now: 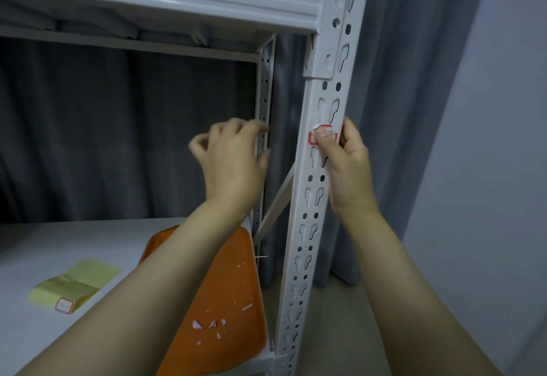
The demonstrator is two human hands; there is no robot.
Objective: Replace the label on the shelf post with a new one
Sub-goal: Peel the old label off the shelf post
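- Right hand (346, 168) is gripping the shelf post (307, 212), thumb pressing the red-edged label (311, 138) on its front.
- Left hand (231, 162) is hovering left of the post, fingers loosely curled, empty.
- Hasty picking is risking tearing the label into scraps.

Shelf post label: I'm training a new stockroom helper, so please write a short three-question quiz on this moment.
1. True or false: the left hand is touching the label on the shelf post.
2. Where do the torn white scraps lie? A) on the orange tray B) on the yellow sheet C) on the floor
3. Fill in: the right hand wraps its fingers behind the post and presses its ____ on the label.

Key: 1 false, it is in the air, away from the post. 2 A. 3 thumb.
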